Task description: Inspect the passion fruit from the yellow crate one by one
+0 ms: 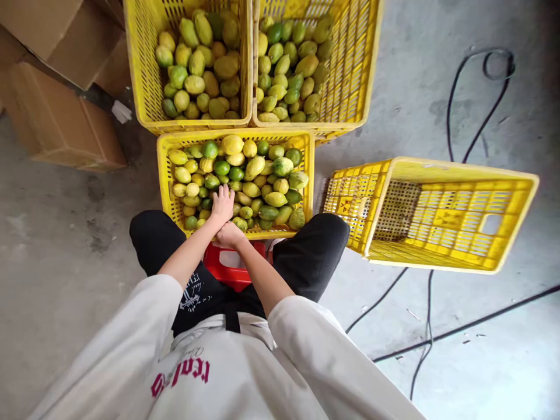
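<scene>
My left hand (223, 202) rests on lemons in the low yellow crate (311, 175) between my knees. Its fingers are spread and point away from me, with the palm down. Around it lie yellow and green lemons (255, 167), some a deep glossy green. My right hand (231, 234) is curled closed at the crate's near rim, right against my left wrist. Its fingertips are hidden, so what it may hold does not show.
Two taller yellow crates (252, 70) of lemons stand beyond. At right, an empty yellow crate (441, 216) lies tipped. Cardboard boxes (65, 116) sit at left. Black cables (466, 338) cross the concrete floor. A red stool (231, 274) shows between my legs.
</scene>
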